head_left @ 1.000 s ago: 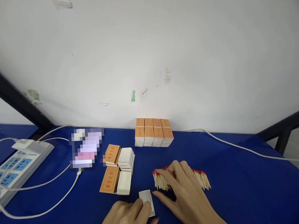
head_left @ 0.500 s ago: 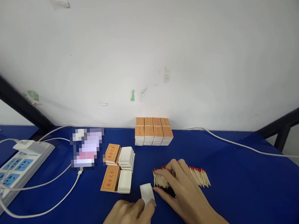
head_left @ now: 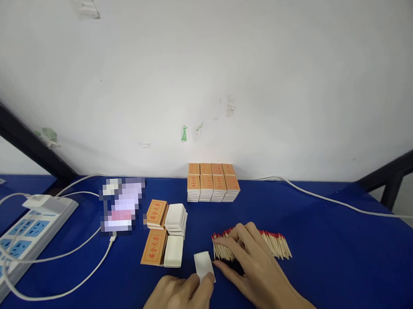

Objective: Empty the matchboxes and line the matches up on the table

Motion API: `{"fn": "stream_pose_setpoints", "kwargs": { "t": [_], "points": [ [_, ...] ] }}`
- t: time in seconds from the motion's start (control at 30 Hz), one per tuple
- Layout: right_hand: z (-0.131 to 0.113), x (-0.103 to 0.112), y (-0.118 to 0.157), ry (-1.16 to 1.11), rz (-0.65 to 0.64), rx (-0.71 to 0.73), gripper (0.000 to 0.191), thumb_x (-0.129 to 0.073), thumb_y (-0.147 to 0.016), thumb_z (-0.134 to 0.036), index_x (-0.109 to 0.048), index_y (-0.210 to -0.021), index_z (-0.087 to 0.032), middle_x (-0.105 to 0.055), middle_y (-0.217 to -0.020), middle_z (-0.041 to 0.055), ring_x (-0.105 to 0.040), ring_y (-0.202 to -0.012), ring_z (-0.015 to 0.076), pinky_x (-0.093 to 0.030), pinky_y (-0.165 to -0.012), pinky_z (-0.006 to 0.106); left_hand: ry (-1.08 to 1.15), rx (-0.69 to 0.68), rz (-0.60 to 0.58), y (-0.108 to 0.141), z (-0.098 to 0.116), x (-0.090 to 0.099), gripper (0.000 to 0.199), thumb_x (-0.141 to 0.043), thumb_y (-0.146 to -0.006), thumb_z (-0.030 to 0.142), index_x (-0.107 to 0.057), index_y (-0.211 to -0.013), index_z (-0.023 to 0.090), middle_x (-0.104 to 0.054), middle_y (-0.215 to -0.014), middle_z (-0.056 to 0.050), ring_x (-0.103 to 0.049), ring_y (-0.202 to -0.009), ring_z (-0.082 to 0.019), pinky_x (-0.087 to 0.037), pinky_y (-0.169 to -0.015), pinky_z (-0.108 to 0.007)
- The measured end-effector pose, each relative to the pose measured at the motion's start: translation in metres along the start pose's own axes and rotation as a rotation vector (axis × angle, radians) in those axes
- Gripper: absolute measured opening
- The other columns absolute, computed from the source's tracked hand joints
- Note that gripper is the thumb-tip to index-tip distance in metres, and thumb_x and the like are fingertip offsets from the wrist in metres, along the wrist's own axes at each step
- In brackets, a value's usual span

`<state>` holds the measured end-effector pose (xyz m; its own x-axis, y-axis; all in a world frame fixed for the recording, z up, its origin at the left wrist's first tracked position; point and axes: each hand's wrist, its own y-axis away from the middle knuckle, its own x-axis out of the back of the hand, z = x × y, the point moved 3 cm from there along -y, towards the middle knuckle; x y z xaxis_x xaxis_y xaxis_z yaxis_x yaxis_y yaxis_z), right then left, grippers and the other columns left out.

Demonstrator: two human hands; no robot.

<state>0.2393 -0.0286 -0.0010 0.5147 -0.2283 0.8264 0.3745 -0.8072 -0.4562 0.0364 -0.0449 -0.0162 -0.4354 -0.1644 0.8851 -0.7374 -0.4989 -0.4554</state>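
Note:
My left hand (head_left: 177, 298) is closed at the front, its thumb and index finger on the near end of a small white matchbox tray (head_left: 203, 264). To its right, my right hand (head_left: 254, 267) reaches over a row of red-tipped matches (head_left: 277, 245). Its index finger lies at the heads and its thumb at the bottom ends of the leftmost matches, closed around them; the palm hides the middle of the row. Beyond my left hand are orange matchbox sleeves (head_left: 153, 247) in two stacks, with white trays (head_left: 173, 251) stacked beside them.
Filled-looking orange matchboxes (head_left: 213, 182) stand in a block against the wall. At left lie a blurred-out phone (head_left: 124, 205) on a charging cable and a white power strip (head_left: 33, 228). Another white cable (head_left: 327, 204) runs along the back right of the blue table (head_left: 336, 258).
The view has shifted very slightly. Both hands, the tray and the matches stay in nearly the same places.

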Motion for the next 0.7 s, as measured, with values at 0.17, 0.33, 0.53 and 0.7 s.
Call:
{"fn": "stream_pose_setpoints", "kwargs": {
  "t": [0.17,0.33,0.53,0.7],
  "points": [
    [-0.0005,0.0006,0.0008,-0.042,0.024,0.003,0.033,-0.08,-0.093,-0.007,-0.068,-0.12,-0.023,-0.064,-0.103,0.0079,-0.057,-0.089,0.0279,-0.054,-0.075,0.042,-0.005,0.02,0.041,-0.0021,0.0007,0.0021,0.021,-0.041,-0.116,0.015,-0.062,-0.113,0.017,-0.062,-0.066,0.005,-0.059,-0.041,-0.016,-0.033,-0.04,-0.037],
    [-0.0004,-0.0003,0.0015,-0.08,0.046,0.016,0.035,-0.08,-0.092,-0.003,-0.069,-0.121,-0.022,-0.066,-0.105,0.0087,-0.058,-0.092,0.0273,-0.054,-0.076,0.041,-0.018,0.012,0.016,0.0001,0.0004,-0.0001,0.025,-0.043,-0.115,0.013,-0.058,-0.097,0.022,-0.06,-0.065,0.006,-0.058,-0.041,-0.015,-0.031,-0.041,-0.038],
    [-0.0037,0.0004,0.0,-0.157,0.118,0.029,0.02,-0.071,-0.1,-0.003,-0.073,-0.11,-0.021,-0.066,-0.096,0.0064,-0.057,-0.087,0.0232,-0.051,-0.073,0.036,-0.019,0.013,0.017,0.0014,-0.0011,-0.0037,0.027,-0.044,-0.113,0.011,-0.058,-0.093,0.022,-0.059,-0.064,0.005,-0.057,-0.04,-0.015,-0.028,-0.042,-0.038],
    [-0.0066,0.0034,-0.0016,-0.265,0.141,-0.006,0.015,-0.07,-0.104,-0.008,-0.074,-0.103,-0.023,-0.068,-0.091,0.0035,-0.057,-0.084,0.0211,-0.05,-0.071,0.034,-0.005,0.016,0.004,0.0024,-0.0011,-0.0033,0.028,-0.044,-0.113,0.01,-0.057,-0.09,0.022,-0.059,-0.064,0.005,-0.057,-0.041,-0.015,-0.029,-0.042,-0.038]
  ]
}}
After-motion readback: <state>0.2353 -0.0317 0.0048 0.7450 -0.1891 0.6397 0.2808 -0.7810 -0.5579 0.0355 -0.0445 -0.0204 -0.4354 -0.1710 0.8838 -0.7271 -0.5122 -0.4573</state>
